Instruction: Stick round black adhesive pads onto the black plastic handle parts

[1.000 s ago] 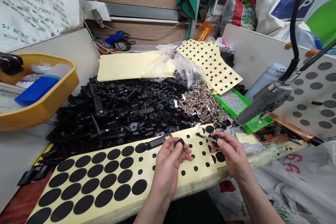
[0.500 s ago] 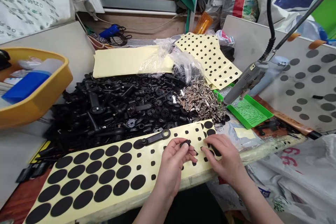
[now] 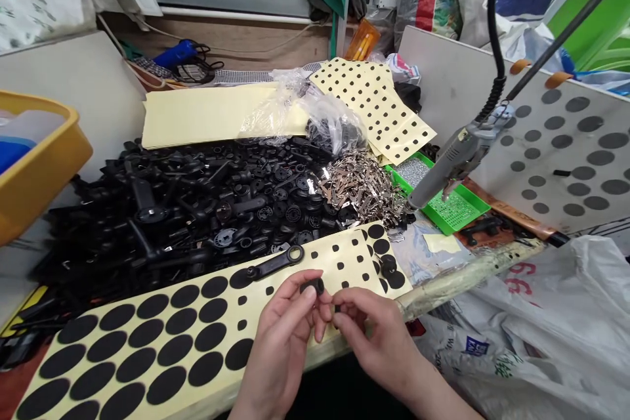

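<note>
A small black round part (image 3: pixel 313 286) is pinched between the thumb and fingers of my left hand (image 3: pixel 288 335). Close on its right, my right hand (image 3: pixel 377 335) grips a tiny black pad (image 3: pixel 337 308) at its fingertips. Both hands are over the front edge of a cream sheet (image 3: pixel 263 305) that bears large black discs and small black dots. A black crank-shaped arm (image 3: pixel 275 263) lies on this sheet, beyond my left hand. Near the sheet's right end, another small black part (image 3: pixel 388 265) rests on the discs.
Behind the sheet spreads a heap of black plastic parts (image 3: pixel 197 203), beside a pile of metal clips (image 3: pixel 361 187). An electric screwdriver (image 3: pixel 445 161) hangs over a green tray (image 3: pixel 457 210). A yellow basket (image 3: pixel 44 164) is at left, dotted sheets (image 3: pixel 378 105) at the back.
My right hand has come away from the sheet's right end toward my left hand, with a tiny black pad now at its fingertips. The whole view has shifted.
</note>
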A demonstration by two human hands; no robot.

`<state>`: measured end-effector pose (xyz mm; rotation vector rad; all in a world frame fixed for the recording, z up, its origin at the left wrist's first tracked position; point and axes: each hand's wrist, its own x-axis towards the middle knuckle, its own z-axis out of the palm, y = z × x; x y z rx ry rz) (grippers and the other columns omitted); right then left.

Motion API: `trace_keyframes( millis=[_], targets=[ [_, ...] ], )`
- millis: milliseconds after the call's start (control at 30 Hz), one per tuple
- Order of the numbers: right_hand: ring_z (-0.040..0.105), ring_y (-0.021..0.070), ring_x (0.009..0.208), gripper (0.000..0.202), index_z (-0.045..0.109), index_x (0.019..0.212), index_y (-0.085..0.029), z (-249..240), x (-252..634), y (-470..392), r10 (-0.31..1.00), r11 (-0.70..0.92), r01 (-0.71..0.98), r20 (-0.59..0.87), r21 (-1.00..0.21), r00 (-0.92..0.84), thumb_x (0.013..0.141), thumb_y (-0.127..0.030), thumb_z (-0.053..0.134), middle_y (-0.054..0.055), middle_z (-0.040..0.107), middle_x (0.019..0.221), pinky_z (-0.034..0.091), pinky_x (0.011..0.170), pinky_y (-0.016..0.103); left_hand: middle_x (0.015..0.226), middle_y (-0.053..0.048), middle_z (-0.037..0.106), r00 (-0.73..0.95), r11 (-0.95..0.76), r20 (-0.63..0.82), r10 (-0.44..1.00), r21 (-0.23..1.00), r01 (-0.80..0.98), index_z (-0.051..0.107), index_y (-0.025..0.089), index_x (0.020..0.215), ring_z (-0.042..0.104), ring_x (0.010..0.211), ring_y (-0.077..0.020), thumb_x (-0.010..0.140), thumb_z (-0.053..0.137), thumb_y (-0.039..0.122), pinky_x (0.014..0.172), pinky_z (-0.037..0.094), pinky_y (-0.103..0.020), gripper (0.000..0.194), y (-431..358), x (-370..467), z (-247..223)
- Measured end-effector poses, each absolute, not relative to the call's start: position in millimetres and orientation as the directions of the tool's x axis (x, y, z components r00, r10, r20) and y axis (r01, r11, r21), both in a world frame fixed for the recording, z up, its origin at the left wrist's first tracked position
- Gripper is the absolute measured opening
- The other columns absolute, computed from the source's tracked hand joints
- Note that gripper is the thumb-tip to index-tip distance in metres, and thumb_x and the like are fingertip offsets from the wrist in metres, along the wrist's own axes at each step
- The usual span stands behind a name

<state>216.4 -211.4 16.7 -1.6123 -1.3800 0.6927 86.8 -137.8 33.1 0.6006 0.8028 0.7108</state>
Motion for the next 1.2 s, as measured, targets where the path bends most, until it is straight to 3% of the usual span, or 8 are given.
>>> trace_keyframes(
  millis=[67, 133, 233, 467, 600, 767, 1000, 1200],
  targets=[
    [0.064, 0.0161, 0.063, 0.010, 0.064, 0.093, -0.019, 13.0, 219.4, -215.3, 0.932, -0.069, 0.196, 0.007, -0.978, 0.361, 0.086, -0.024, 0.059, 0.002, 0.067, 0.072, 0.050, 0.058, 0.025, 0.072, -0.006, 0.066, 0.513, 0.650, -0.455, 0.728, 0.696, -0.306, 0.062, 0.014, 0.102, 0.054, 0.061, -0.0119, 0.076, 0.072, 0.032, 0.050, 0.039, -0.019, 0.034, -138.9, 83.6, 29.6],
    [0.067, 0.0166, 0.063, 0.014, 0.065, 0.092, -0.018, 11.5, 226.1, -217.0, 0.891, -0.093, -0.020, -0.092, -0.996, 0.444, 0.084, -0.030, 0.065, 0.003, 0.069, 0.069, 0.050, 0.055, 0.023, 0.071, -0.005, 0.064, 0.531, 0.672, -0.467, 0.707, 0.677, -0.299, 0.062, 0.014, 0.101, 0.055, 0.061, -0.0119, 0.078, 0.070, 0.033, 0.048, 0.037, -0.019, 0.031, -140.2, 83.2, 26.7],
    [0.069, 0.0168, 0.064, 0.017, 0.068, 0.091, -0.019, 15.6, 235.2, -216.1, 0.848, -0.031, -0.140, -0.100, -0.990, 0.520, 0.081, -0.033, 0.071, 0.004, 0.072, 0.072, 0.049, 0.050, 0.020, 0.067, -0.003, 0.061, 0.587, 0.719, -0.465, 0.663, 0.615, -0.324, 0.063, 0.014, 0.099, 0.054, 0.057, -0.0111, 0.081, 0.067, 0.034, 0.046, 0.035, -0.019, 0.027, -141.9, 86.6, 24.2],
    [0.069, 0.0189, 0.072, 0.008, 0.074, 0.086, -0.024, 26.6, 224.9, -209.1, 0.765, 0.126, 0.209, 0.229, -0.970, 0.601, 0.079, -0.022, 0.072, 0.004, 0.073, 0.082, 0.058, 0.067, 0.029, 0.062, -0.002, 0.059, 0.658, 0.774, -0.441, 0.610, 0.511, -0.374, 0.065, 0.012, 0.094, 0.053, 0.053, -0.0099, 0.080, 0.069, 0.033, 0.043, 0.032, -0.018, 0.025, -146.3, 92.9, 21.8],
    [0.067, 0.0211, 0.080, 0.014, 0.074, 0.088, -0.025, 21.7, 219.3, -206.3, 0.793, 0.192, 0.391, 0.377, -0.900, 0.478, 0.082, -0.013, 0.067, 0.004, 0.072, 0.083, 0.057, 0.069, 0.031, 0.062, -0.001, 0.058, 0.651, 0.762, -0.439, 0.619, 0.539, -0.360, 0.065, 0.013, 0.092, 0.053, 0.053, -0.0100, 0.077, 0.071, 0.037, 0.043, 0.031, -0.018, 0.029, -148.3, 94.7, 23.3],
    [0.068, 0.0204, 0.081, 0.030, 0.071, 0.101, -0.026, 18.0, 222.8, -205.1, 0.789, 0.306, 0.608, 0.552, -0.733, 0.269, 0.084, -0.004, 0.059, 0.006, 0.071, 0.089, 0.057, 0.070, 0.033, 0.067, -0.002, 0.061, 0.569, 0.676, -0.441, 0.694, 0.672, -0.303, 0.063, 0.014, 0.096, 0.054, 0.058, -0.0113, 0.073, 0.074, 0.040, 0.048, 0.035, -0.020, 0.036, -150.0, 95.9, 26.7],
    [0.066, 0.0188, 0.074, 0.022, 0.065, 0.092, -0.022, 16.5, 220.1, -207.3, 0.798, 0.263, 0.711, 0.561, -0.652, 0.220, 0.085, -0.003, 0.055, 0.005, 0.069, 0.080, 0.055, 0.069, 0.031, 0.066, 0.001, 0.060, 0.515, 0.547, -0.372, 0.772, 0.802, -0.239, 0.059, 0.018, 0.085, 0.051, 0.057, -0.0093, 0.074, 0.073, 0.039, 0.050, 0.036, -0.018, 0.028, -153.5, 94.9, 18.7],
    [0.062, 0.0153, 0.059, 0.013, 0.062, 0.082, -0.021, 19.7, 211.9, -206.1, 0.835, 0.133, 0.574, 0.404, -0.808, 0.375, 0.087, -0.012, 0.054, 0.001, 0.065, 0.068, 0.050, 0.055, 0.025, 0.072, 0.000, 0.062, 0.439, 0.388, -0.260, 0.860, 0.892, -0.233, 0.062, 0.020, 0.085, 0.055, 0.064, -0.0120, 0.080, 0.066, 0.029, 0.062, 0.048, -0.021, 0.012, -157.8, 100.6, 12.6]
  ],
)
